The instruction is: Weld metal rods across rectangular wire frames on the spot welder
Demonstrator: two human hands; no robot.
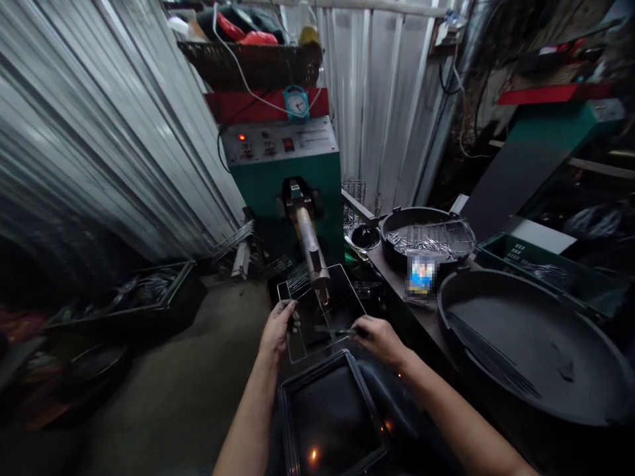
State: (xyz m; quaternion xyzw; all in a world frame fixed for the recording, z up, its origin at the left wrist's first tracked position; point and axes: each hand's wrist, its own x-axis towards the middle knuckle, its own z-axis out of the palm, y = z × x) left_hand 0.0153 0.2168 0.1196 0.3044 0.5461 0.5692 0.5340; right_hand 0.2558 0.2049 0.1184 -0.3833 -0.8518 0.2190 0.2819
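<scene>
A rectangular wire frame (356, 291) is held beneath the electrode arm (310, 241) of a green spot-welding machine (317, 188). My left hand (280, 324) pinches the frame's left side. My right hand (376, 336) is closed near its right side, around thin wire rods (337, 330) that point left; how many is unclear. A wire crosses the frame's middle, under the electrode tip. Closer to me, a stack of similar rectangular wire frames (284, 410) lies at my lap, with glowing sparks around it.
To the right are a round black tray (540, 314) with wire rods, another pan (421, 215) of short wire pieces and a green crate (585, 284). A bin of metal parts (191, 274) stands on the floor at left. Corrugated metal walls (124, 119) rise behind.
</scene>
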